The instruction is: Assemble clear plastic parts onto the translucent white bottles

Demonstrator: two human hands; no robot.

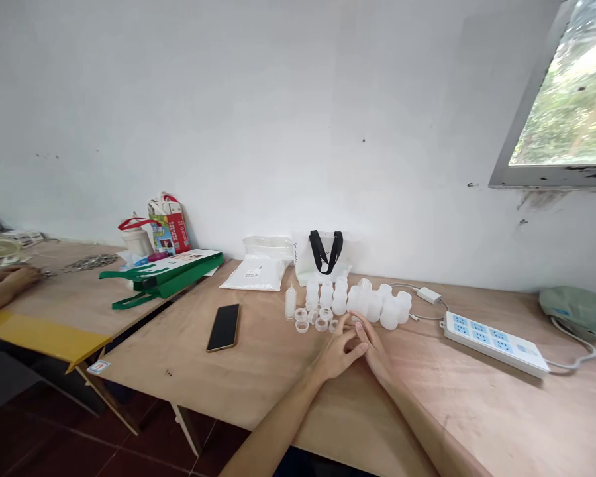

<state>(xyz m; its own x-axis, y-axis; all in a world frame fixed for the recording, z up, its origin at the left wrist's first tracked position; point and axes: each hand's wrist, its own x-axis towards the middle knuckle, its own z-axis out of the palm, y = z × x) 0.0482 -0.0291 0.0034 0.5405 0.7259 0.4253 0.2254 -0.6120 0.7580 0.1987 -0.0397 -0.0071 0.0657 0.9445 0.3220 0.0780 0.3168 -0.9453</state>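
My left hand point(338, 351) and my right hand point(376, 350) rest together on the wooden table, fingertips touching. Their fingers are loosely stretched and slightly bent, with nothing visible between them. Just beyond the fingertips stand several frosted white plastic bottles point(390, 313), grouped close together. Several clear plastic rings point(302, 326) lie to the left of my fingers, some stacked or leaning on each other. At the left end of this group a slim bottle with a pointed tip point(291, 303) stands upright. My hands partly hide the nearest pieces.
A black phone point(224, 327) lies left of my arms. Behind the bottles are a white bag with black handles point(302, 262) and a white plastic package point(256, 273). A power strip point(496, 344) and green cap point(571, 308) sit right. Another person's hand point(22, 278) works at the left table.
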